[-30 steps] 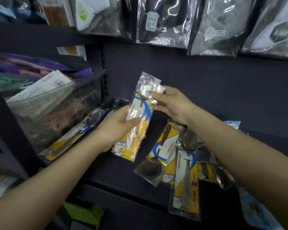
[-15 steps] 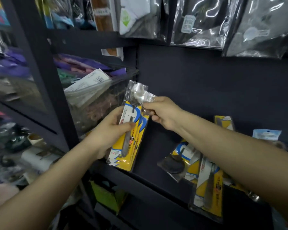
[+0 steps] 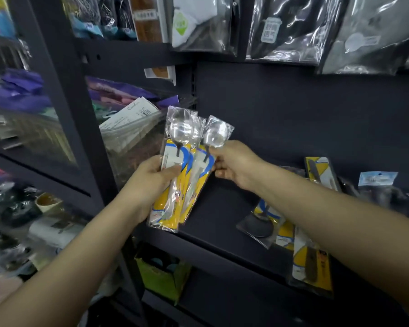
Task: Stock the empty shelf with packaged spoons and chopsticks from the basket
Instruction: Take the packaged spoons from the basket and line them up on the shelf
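My left hand (image 3: 149,182) grips a bunch of packaged spoons (image 3: 175,175) with yellow-and-blue cards in clear plastic, held upright in front of the dark shelf (image 3: 222,208). My right hand (image 3: 234,165) pinches the rightmost spoon packet (image 3: 206,159) near the spoon's neck, fanning it away from the others. More yellow-card utensil packets (image 3: 309,256) lie flat on the shelf at the right, partly under my right forearm. One packet (image 3: 321,171) leans against the back panel. No basket is in view.
A clear bin (image 3: 132,138) with paper-labelled goods sits at the shelf's left end. Plastic-bagged items (image 3: 281,29) hang above. A blue-topped packet (image 3: 377,182) stands at the far right. A green box (image 3: 163,274) sits on the lower shelf. A dark upright post (image 3: 64,114) borders the left.
The view has swung left and back from the shelf. The single packet held by both hands has become a fanned bunch, with my right hand pulling one packet aside.
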The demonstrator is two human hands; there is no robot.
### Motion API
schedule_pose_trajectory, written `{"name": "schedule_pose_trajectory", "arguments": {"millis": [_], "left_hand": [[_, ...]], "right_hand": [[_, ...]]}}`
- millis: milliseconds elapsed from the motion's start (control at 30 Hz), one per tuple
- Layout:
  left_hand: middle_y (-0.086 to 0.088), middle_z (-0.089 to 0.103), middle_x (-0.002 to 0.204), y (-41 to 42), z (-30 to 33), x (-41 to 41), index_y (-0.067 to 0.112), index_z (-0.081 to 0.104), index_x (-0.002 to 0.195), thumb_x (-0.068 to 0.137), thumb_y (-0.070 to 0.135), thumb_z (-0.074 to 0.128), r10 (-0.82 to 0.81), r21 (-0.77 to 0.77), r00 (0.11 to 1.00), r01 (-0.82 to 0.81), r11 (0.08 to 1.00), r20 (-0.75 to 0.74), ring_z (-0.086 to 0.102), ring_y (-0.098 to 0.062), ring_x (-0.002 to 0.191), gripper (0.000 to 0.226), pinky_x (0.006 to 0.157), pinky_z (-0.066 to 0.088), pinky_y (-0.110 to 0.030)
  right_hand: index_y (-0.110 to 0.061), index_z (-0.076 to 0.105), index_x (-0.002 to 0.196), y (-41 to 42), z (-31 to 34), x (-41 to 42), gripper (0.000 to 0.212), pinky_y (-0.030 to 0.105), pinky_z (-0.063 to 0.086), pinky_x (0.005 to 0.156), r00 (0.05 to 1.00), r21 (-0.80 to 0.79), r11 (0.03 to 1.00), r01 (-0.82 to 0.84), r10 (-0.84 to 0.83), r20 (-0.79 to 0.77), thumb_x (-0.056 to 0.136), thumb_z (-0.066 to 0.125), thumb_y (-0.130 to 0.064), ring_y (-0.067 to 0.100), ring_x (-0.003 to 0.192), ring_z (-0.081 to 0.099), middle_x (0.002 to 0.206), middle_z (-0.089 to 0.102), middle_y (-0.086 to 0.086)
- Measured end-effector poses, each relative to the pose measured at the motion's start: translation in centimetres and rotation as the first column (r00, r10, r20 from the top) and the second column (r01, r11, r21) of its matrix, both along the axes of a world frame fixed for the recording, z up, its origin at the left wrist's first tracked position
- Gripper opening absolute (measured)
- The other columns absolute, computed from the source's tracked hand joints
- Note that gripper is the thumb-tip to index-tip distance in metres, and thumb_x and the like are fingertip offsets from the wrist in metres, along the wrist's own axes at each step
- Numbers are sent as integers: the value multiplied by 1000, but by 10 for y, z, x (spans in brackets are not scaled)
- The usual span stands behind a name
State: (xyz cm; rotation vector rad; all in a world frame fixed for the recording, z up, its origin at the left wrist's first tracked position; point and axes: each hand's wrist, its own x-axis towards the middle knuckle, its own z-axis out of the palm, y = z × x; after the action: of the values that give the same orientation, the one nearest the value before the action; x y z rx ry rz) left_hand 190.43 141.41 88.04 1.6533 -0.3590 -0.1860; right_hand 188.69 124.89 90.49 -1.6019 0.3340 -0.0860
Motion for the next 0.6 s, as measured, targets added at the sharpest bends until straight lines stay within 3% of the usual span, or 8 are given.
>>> {"name": "schedule_pose_trajectory", "arguments": {"millis": [100,200,267,400,500,567,600], "left_hand": [[-20,67,84,9,-1,8,7,62,90,92,17,50,13,39,999,-14,999,30,65,-27,75,16,76,52,-35],[-29,57,58,19,1,11,4,52,72,94,18,46,-25,100,1000,24,995,9,63,-23,49,27,56,52,-27],[-29,57,61,25,1,15,7,52,73,93,20,48,-28,126,999,32,992,-38,64,-27,52,23,57,53,-34],[-12,64,58,32,-5,23,4,58,83,92,15,49,-24,154,995,39,987,-102,64,-27,52,17,56,54,-31],[-18,60,82,32,-13,29,0,60,94,92,13,48,3,224,998,10,975,-60,57,-27,75,18,73,45,-35],[-17,59,90,33,-17,32,2,60,95,93,14,47,25,233,998,-12,972,-53,55,-27,86,18,80,43,-39],[-18,60,93,32,-18,31,2,60,97,93,15,46,37,231,998,-24,973,-55,55,-29,89,19,84,45,-43]], "right_hand": [[-13,43,62,-28,0,16,32,10,22,32,979,-30,979,202,-202,21,94,45,-7,2,26,34,57,41,5],[-10,38,58,-56,-16,26,36,6,18,27,928,-136,924,357,-367,-59,92,52,-7,10,36,31,55,34,6],[-8,39,61,-64,-26,35,34,5,20,28,910,-191,909,371,-397,-123,92,52,-7,13,40,32,56,36,7],[-11,39,60,-69,-28,57,35,8,22,24,915,-348,885,308,-376,-145,94,46,-6,4,15,32,57,38,6],[-16,37,60,-71,-26,69,35,11,36,29,938,-453,858,241,-325,-117,92,47,-4,8,41,47,63,41,2],[-10,47,66,-65,-25,69,25,25,46,47,933,-589,779,214,-342,-114,90,53,-10,18,57,50,75,52,10],[-4,53,81,-62,-25,66,13,31,49,61,939,-681,705,200,-337,-73,89,56,-15,26,71,55,93,55,16]]}}
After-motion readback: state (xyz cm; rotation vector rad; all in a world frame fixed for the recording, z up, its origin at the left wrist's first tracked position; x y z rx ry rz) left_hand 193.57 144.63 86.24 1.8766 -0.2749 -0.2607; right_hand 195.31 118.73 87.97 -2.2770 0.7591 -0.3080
